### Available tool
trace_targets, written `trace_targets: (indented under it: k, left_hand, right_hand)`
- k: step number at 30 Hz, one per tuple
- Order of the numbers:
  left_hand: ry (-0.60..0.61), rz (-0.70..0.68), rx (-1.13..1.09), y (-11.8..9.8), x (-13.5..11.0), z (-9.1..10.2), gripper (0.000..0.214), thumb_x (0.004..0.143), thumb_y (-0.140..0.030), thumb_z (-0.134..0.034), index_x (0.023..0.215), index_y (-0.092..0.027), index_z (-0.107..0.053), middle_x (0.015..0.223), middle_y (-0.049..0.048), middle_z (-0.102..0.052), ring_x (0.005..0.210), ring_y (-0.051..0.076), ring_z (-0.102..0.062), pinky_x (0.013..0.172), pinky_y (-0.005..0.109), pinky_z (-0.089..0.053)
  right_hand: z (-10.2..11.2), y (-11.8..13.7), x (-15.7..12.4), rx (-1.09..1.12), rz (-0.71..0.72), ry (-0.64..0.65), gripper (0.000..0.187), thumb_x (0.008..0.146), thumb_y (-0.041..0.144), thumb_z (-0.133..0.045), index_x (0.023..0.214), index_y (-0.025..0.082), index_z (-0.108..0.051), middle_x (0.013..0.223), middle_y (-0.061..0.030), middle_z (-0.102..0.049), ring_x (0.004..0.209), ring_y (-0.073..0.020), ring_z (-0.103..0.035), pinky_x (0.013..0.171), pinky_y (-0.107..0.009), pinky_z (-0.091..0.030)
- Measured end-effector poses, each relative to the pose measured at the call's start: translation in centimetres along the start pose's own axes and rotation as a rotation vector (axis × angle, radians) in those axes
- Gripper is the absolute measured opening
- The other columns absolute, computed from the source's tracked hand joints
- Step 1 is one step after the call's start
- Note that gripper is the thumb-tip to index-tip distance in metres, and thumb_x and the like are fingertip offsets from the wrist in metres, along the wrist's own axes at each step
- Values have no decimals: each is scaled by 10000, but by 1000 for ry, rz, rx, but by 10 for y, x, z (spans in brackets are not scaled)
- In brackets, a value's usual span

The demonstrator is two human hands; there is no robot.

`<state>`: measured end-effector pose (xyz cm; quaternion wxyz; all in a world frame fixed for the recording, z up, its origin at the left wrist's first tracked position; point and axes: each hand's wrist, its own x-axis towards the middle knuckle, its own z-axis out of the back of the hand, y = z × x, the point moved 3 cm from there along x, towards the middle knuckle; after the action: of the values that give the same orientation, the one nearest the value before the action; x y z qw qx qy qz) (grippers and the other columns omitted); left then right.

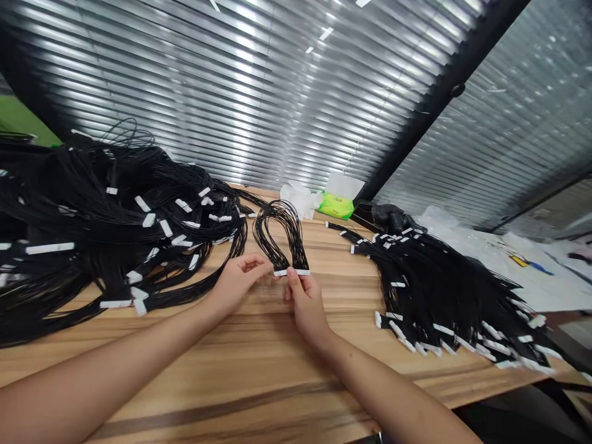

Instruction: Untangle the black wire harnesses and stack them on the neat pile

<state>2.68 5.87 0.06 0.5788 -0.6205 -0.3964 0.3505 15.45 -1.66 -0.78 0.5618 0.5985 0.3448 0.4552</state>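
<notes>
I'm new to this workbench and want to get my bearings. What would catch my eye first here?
A huge heap of black wires tipped with white connectors covers the left of the wooden table, and a fanned bundle of black wires lies to the right. Between them, the right hand pinches a white connector strip on a small looped wire bundle, with the left hand open beside it.

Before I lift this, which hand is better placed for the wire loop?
Probably the right hand: its fingers pinch the white connectors of the black wire loop, while the left hand only sits beside them.
</notes>
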Motion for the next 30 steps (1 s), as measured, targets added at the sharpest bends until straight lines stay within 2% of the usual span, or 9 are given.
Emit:
trace_targets:
  k: [5, 10, 14, 17, 19, 21, 24, 27, 30]
  left_hand:
    - [50, 35, -62, 3, -1, 0, 175, 671, -308, -660, 602, -155, -610, 579, -16, -551, 550, 100, -431, 568, 222, -356]
    - [100, 61, -386, 5, -2, -3, 112, 699, -255, -605, 666, -150, -584, 660, 6, -568, 621, 114, -463, 617, 224, -398]
    - [51, 120, -735, 1, 3, 3, 258, 767, -292, -557, 584, -178, -415, 620, -9, -500, 628, 120, -499, 617, 233, -437]
    - [-77, 136, -839, 0, 7, 11, 336, 787, -326, -560, 570, -190, -342, 495, -46, -378, 603, 125, -524, 601, 223, -448]
    - [-144, 126, -801, 2, 8, 14, 355, 791, -353, -578, 574, -192, -349, 437, -63, -325, 586, 121, -536, 602, 205, -452]
    - [-150, 97, -682, 4, 8, 12, 332, 791, -394, -596, 607, -189, -412, 396, -79, -302, 510, 103, -505, 576, 185, -445]
    - [-71, 72, -421, 7, 5, 5, 287, 780, -452, -607, 767, -173, -539, 375, -104, -313, 356, 68, -353, 414, 164, -338]
    - [24, 75, -204, 8, 0, -2, 342, 786, -490, -589, 878, -161, -570, 386, -106, -341, 312, 53, -247, 335, 165, -185]
    - [61, 25, -74, 8, -4, -5, 340, 819, -500, -545, 897, -171, -577, 412, -102, -336, 332, 55, -272, 346, 165, -204]
  right_hand:
    - [0, 2, -1, 35, 0, 27, 380, 855, 508, -505, 681, 178, -575, 511, 50, -407, 483, -104, -377, 487, -242, -320]
    - [-5, 3, -1, 132, -50, 69, 422, 812, 553, -536, 630, 176, -580, 465, 49, -424, 461, -102, -371, 492, -251, -308]
    - [-2, -4, 6, 298, -131, -30, 381, 766, 533, -608, 673, 164, -597, 525, 34, -514, 451, -82, -349, 475, -242, -277]
    - [4, -9, 13, 471, -184, -144, 346, 709, 496, -680, 686, 178, -546, 683, 4, -624, 447, -60, -332, 465, -233, -264]
    - [9, -9, 16, 527, -190, -194, 339, 694, 479, -697, 702, 185, -529, 728, 1, -641, 451, -58, -330, 469, -232, -268]
    - [12, -6, 17, 518, -158, -215, 337, 708, 482, -686, 697, 187, -523, 711, 7, -631, 458, -62, -329, 479, -237, -276]
    - [12, 0, 12, 428, -64, -182, 350, 754, 506, -642, 665, 189, -525, 575, 40, -540, 471, -78, -332, 511, -247, -299]
    - [8, 4, 4, 345, 21, -114, 353, 786, 518, -610, 672, 191, -540, 505, 64, -446, 472, -90, -327, 533, -258, -310]
    - [6, 4, -1, 310, 41, -79, 339, 818, 502, -581, 680, 194, -543, 504, 63, -439, 469, -96, -322, 537, -265, -309]
